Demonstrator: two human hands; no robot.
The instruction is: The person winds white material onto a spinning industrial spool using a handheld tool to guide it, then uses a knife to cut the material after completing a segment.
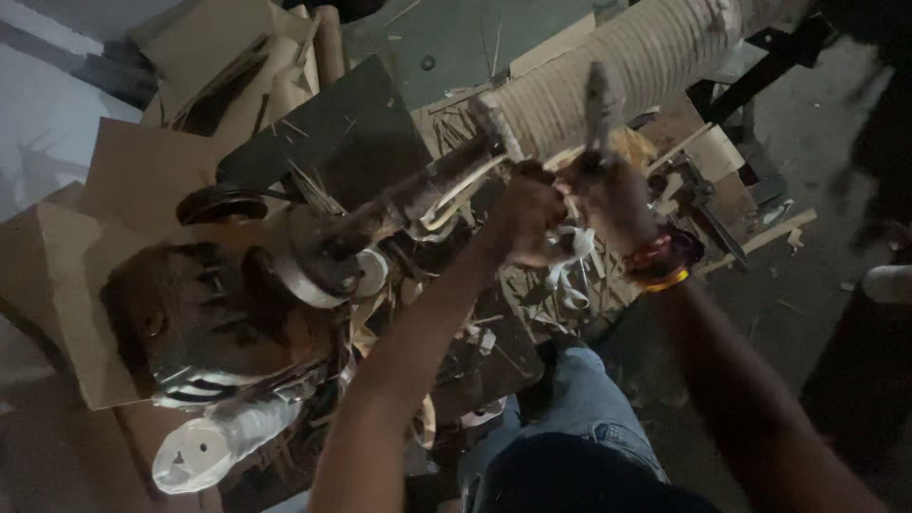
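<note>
Pliers (597,109) stand upright just above centre-right of the frame, their handles gripped in the right hand (613,199), whose fingers are curled tightly around them; the tool's tip points up against the end of a large cord-wound cylinder (627,66) that runs toward the upper right. Holding the tool vertically like this seems to let its tip reach the edge where the winding meets the shaft. Beside it, touching or nearly so, the left hand (530,220) is closed into a fist around pale strips or strands (570,242), fingers pressed together, probably keeping that material taut so the tool can bite cleanly. A beaded wristband (665,261) circles the right wrist.

From the cylinder a worn metal shaft (418,195) slants down to the left into a rusty electric motor (204,313) at the lower left of the frame, so the cylinder appears mounted on the motor's axis for turning. Cardboard sheets (133,161) lie behind and under the motor at the left, likely as rough bedding. A white plastic cone (204,446) sits below the motor. Slivers and scraps (560,294) litter the area under the hands, and the person's jeans-clad knee (589,399) shows at the bottom centre
</note>
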